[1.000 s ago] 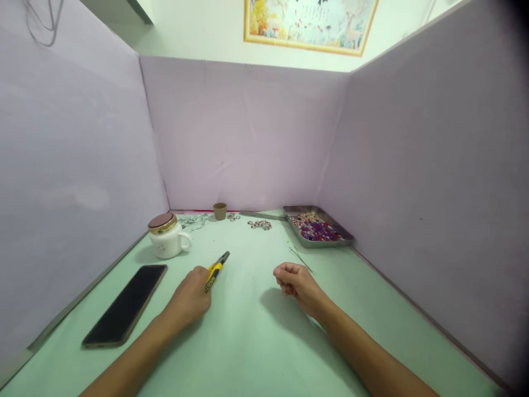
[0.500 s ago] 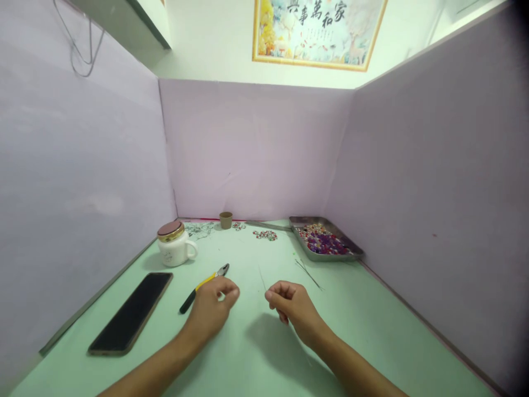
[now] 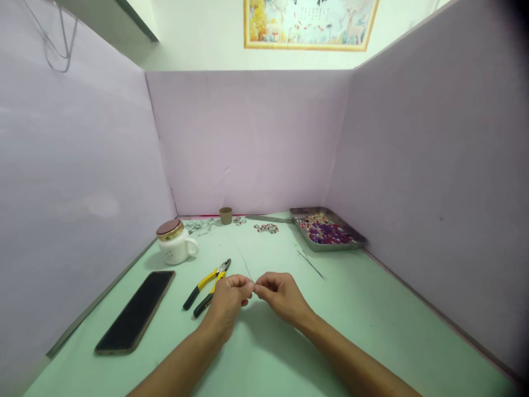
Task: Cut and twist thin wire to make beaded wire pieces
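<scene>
My left hand [image 3: 231,300] and my right hand [image 3: 283,298] meet at the fingertips above the middle of the table. Both are closed in a pinch at the lower end of a thin wire [image 3: 245,263], which slants up and to the left from between them. Whatever else lies in the fingertips is too small to make out. Pliers [image 3: 219,271] with yellow and black handles lie beside my left hand, which partly covers one handle.
A phone [image 3: 136,311] and a lidded white mug [image 3: 176,245] are at the left. A metal tray [image 3: 330,247] of coloured beads stands at the back right, near loose wires [image 3: 312,263]. Toward the back are a small brown cup [image 3: 225,216] and beaded rings [image 3: 266,227]. Partitions enclose the table.
My left hand has moved right and my right hand slightly left, so their fingertips now meet at the wire. More of the pliers shows. The view has tilted down a little.
</scene>
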The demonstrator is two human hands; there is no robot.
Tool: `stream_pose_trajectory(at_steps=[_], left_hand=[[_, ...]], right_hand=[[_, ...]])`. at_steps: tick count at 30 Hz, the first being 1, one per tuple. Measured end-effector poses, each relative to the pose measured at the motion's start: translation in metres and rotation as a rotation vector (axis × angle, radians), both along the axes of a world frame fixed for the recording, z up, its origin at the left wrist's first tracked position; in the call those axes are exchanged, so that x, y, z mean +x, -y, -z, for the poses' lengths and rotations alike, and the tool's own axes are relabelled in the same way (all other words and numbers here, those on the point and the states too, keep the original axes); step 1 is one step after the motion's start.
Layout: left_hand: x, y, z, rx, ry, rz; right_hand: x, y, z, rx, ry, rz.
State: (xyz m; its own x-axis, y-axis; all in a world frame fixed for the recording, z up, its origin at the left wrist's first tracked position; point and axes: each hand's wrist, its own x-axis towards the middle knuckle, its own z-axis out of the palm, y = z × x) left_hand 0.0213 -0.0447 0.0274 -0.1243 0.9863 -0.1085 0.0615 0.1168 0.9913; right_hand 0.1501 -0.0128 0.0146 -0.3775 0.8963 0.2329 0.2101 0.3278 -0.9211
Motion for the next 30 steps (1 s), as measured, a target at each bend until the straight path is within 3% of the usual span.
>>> stream_pose_trajectory(at_steps=[4,8,13,19,24,27,30], left_hand=[[-0.003,0.002,0.009,0.062,-0.037,0.047],[-0.008,0.006,0.008,0.130,-0.059,0.077],[-0.013,0.005,0.002,0.151,0.069,0.097],[-0.009,0.009,0.001,0.149,0.164,0.130],[-0.006,0.014,-0.002,0.173,-0.022,0.122],[-0.007,0.013,-0.003,0.171,-0.174,0.201],[-0.009,0.013,-0.003,0.162,-0.331,0.304]], right_hand=[[0.003,0.002,0.004,-0.014,0.053,-0.050],[0.005,0.005,0.000,-0.024,0.057,-0.079],[0.007,0.004,-0.002,-0.233,-0.131,-0.227],[-0.008,0.016,0.007,-0.190,-0.319,-0.027],[-0.009,0.021,0.000,-0.190,-0.348,0.177],[-0.004,0.014,-0.003,-0.255,-0.390,0.157],[0.000,0.008,-0.005,-0.365,-0.439,0.046]])
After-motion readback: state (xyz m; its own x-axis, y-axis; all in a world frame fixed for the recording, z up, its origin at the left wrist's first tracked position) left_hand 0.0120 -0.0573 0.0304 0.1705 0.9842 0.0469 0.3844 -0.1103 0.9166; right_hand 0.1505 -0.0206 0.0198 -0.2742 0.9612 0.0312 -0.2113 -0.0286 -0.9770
